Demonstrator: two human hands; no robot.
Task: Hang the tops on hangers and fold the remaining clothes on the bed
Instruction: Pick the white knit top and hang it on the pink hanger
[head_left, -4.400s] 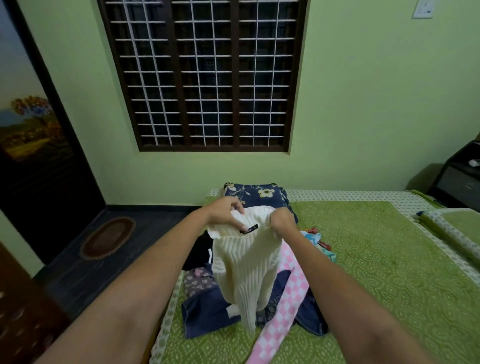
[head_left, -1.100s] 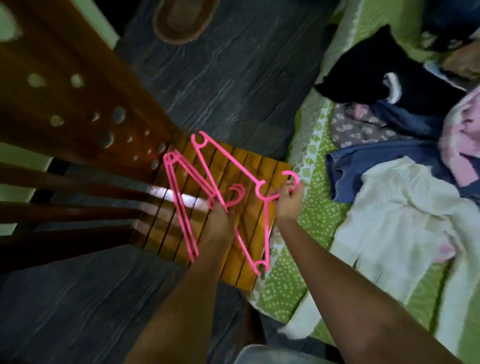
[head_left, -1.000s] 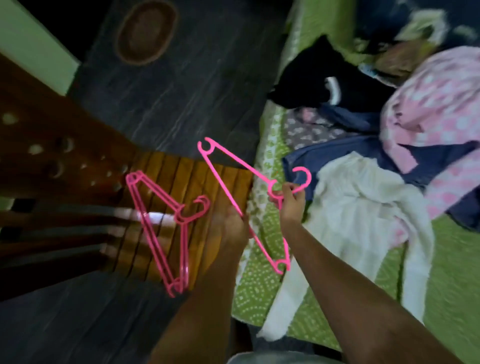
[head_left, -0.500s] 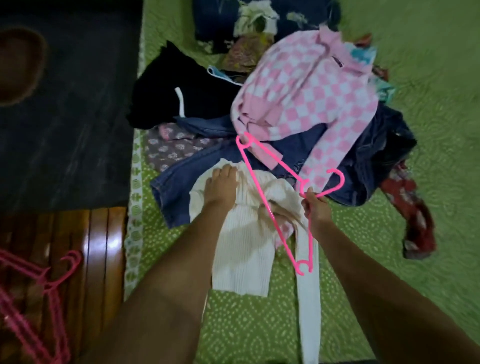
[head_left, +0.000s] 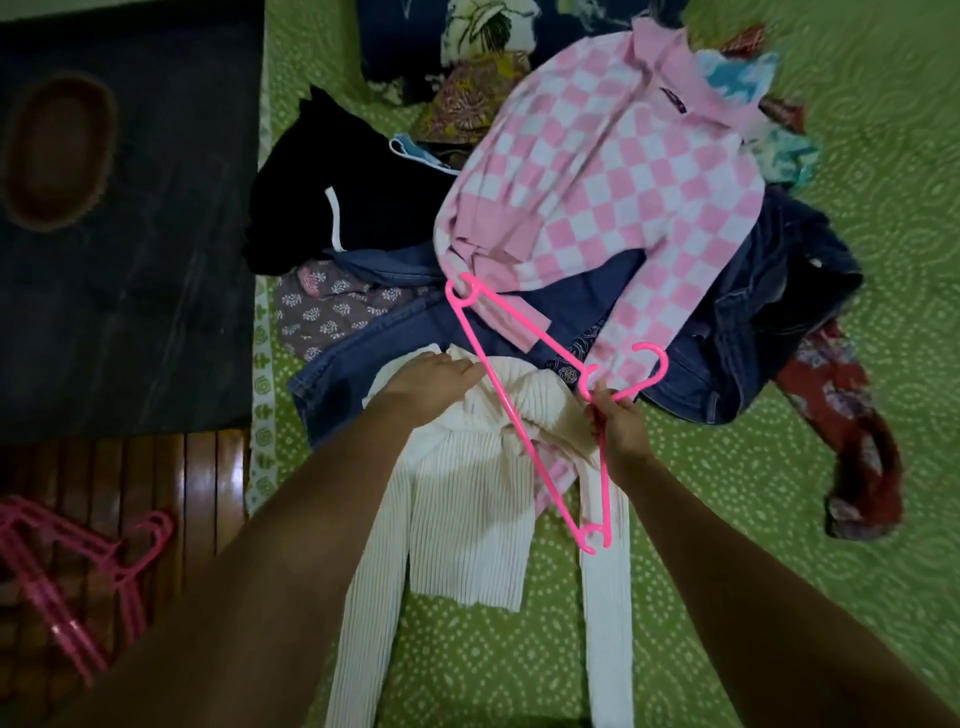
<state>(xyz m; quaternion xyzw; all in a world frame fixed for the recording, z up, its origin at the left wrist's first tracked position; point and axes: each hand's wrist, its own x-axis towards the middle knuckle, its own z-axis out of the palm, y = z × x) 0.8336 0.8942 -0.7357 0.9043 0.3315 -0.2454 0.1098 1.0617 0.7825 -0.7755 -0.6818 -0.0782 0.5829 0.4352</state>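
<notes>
Green bed (head_left: 779, 597): clothes pile (head_left: 597, 208); right hand (head_left: 618, 426) grips hanger (head_left: 519, 415).

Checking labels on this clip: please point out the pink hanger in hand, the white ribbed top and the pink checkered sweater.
pink hanger (head_left: 498, 395), head view, on its long bar.
white ribbed top (head_left: 462, 514), head view, on its body panel.
pink checkered sweater (head_left: 613, 171), head view, on its chest.

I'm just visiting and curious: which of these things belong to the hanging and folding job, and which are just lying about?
In the job:
- pink hanger, pinched by the right hand
- white ribbed top, under the left hand
- pink checked sweater
- jeans
- spare hangers

Lying about:
- oval rug
- green bedspread
</notes>
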